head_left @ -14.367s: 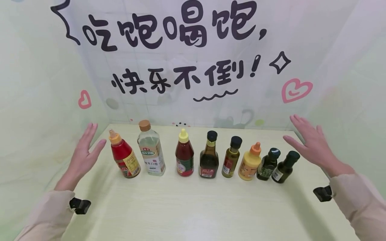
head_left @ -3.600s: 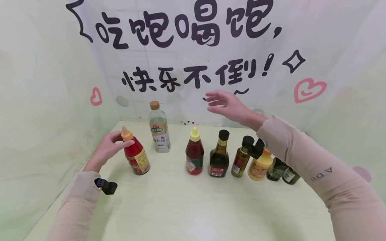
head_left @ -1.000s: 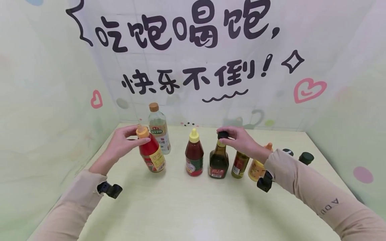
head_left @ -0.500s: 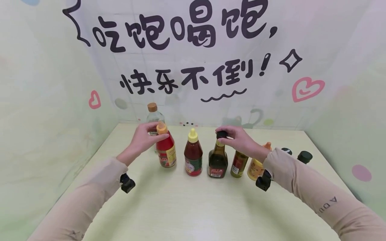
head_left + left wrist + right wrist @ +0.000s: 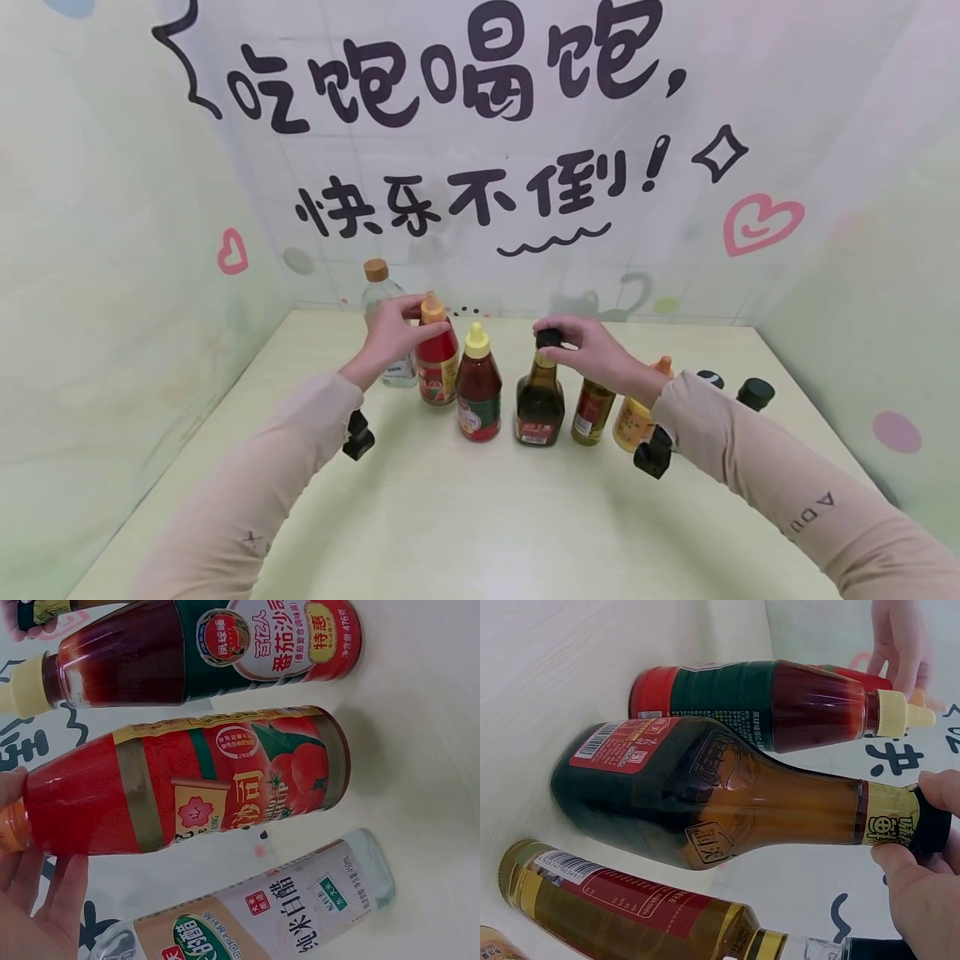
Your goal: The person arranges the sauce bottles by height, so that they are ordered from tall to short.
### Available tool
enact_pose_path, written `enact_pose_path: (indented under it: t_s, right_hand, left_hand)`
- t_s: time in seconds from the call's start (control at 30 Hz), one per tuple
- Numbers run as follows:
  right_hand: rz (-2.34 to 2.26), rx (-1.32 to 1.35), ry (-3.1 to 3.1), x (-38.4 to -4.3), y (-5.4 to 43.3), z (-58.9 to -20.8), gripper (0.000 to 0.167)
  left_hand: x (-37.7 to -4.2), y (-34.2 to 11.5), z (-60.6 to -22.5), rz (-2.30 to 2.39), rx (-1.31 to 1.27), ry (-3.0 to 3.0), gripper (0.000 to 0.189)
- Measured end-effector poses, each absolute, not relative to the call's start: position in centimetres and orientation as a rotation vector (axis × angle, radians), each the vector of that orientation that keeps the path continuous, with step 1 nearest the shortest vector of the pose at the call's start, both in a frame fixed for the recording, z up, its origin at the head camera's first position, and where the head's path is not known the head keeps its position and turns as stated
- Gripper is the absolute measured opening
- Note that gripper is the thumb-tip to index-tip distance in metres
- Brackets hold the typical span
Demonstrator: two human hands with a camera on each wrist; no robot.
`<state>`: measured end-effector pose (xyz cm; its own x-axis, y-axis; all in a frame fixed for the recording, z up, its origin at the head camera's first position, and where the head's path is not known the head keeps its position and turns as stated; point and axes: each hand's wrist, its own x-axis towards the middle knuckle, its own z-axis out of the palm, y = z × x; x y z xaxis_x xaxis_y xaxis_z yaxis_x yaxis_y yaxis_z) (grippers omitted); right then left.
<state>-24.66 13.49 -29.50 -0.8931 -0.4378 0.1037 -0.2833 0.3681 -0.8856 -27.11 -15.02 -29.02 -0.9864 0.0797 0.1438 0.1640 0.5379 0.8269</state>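
My left hand grips a red ketchup bottle around its orange cap and neck. The bottle stands nearly upright; whether its base touches the table cannot be told. To its right and slightly nearer is a yellow-capped ketchup bottle, close beside it. A clear white vinegar bottle stands on the left, partly hidden by my left hand. With thumb and fingers, my right hand holds the black cap of a dark brown sauce bottle, which stands on the table.
Right of the sauce bottle stand a slim bottle of golden liquid, a yellow squeeze bottle and two dark-capped bottles, mostly hidden by my right arm. Behind the pale table hangs a printed cloth backdrop.
My left hand has carried the red ketchup bottle rightward and a little back, past the vinegar bottle to beside the yellow-capped bottle. Over the last second, my right hand has stayed on the sauce bottle's cap.
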Motion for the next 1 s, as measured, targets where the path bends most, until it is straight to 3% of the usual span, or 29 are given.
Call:
enact_pose_path:
  t_s: [1.0]
  right_hand:
    - [-1.555,-0.631,2.496,-24.6,13.4,-29.8,0.036]
  left_hand:
    - [-30.3,-13.4,-31.6,-1.387,-0.029,-2.624,0.050]
